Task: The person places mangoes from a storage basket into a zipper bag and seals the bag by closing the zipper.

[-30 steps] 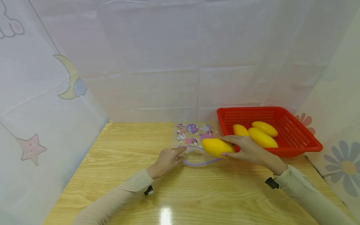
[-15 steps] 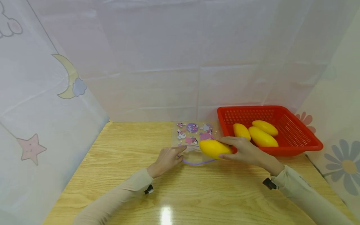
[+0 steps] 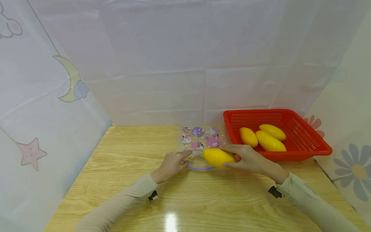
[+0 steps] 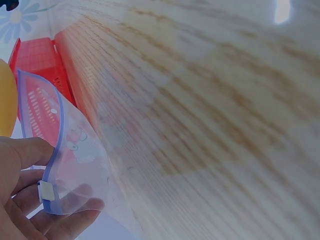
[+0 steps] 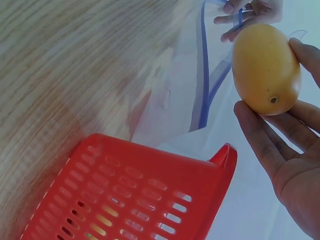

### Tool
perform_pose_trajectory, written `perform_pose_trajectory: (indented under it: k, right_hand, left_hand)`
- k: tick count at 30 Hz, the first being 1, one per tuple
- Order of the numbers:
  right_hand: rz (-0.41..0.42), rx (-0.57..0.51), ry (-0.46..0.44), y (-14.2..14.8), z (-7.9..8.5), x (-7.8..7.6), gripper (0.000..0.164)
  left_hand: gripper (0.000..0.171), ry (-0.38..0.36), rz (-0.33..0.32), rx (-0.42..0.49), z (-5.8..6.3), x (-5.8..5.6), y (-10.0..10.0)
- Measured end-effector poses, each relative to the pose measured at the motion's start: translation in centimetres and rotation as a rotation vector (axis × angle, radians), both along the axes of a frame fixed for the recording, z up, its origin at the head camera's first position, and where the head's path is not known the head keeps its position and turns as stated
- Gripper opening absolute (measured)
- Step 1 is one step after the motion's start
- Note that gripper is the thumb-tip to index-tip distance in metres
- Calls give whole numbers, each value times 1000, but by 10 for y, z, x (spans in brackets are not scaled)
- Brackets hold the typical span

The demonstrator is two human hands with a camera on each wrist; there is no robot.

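A clear zip bag point(image 3: 198, 137) with pink and purple cartoon prints lies on the table, its purple-edged mouth spread apart at the near side. At that mouth's left end my left hand point(image 3: 171, 166) pinches the edge, close to a white zip slider point(image 4: 46, 191) seen in the left wrist view. My right hand point(image 3: 251, 161) grips a yellow mango point(image 3: 218, 158) between thumb and fingers. It overlaps the right part of the bag's mouth in the head view. The right wrist view shows one end of the mango point(image 5: 267, 67), with a small dark stem spot.
Right of the bag stands a red basket point(image 3: 307, 154) with slotted walls, holding several things: mangoes point(image 3: 271, 141) lie on its floor. The wooden table point(image 3: 130, 141) meets a pale cloth backdrop point(image 3: 159, 96) behind, with printed cloth on both sides.
My right hand has carried the mango left and slightly toward me, farther across the bag's mouth. My left hand keeps its place on the edge.
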State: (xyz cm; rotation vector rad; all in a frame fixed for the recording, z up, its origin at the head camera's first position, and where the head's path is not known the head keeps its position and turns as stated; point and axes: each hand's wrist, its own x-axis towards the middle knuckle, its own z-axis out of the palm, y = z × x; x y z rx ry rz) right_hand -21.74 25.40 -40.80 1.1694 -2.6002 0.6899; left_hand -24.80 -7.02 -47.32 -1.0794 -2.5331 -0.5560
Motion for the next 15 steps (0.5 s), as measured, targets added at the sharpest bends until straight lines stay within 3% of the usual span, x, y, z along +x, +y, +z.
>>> perform_pose_trajectory:
  k: [8, 15]
  right_hand:
    - [37, -25, -67, -6, -3, 0, 58]
    - [47, -29, -33, -12, -4, -1, 58]
  left_hand:
    - [37, 12, -6, 6, 0, 0, 1]
    - [37, 23, -17, 14, 1, -1, 1]
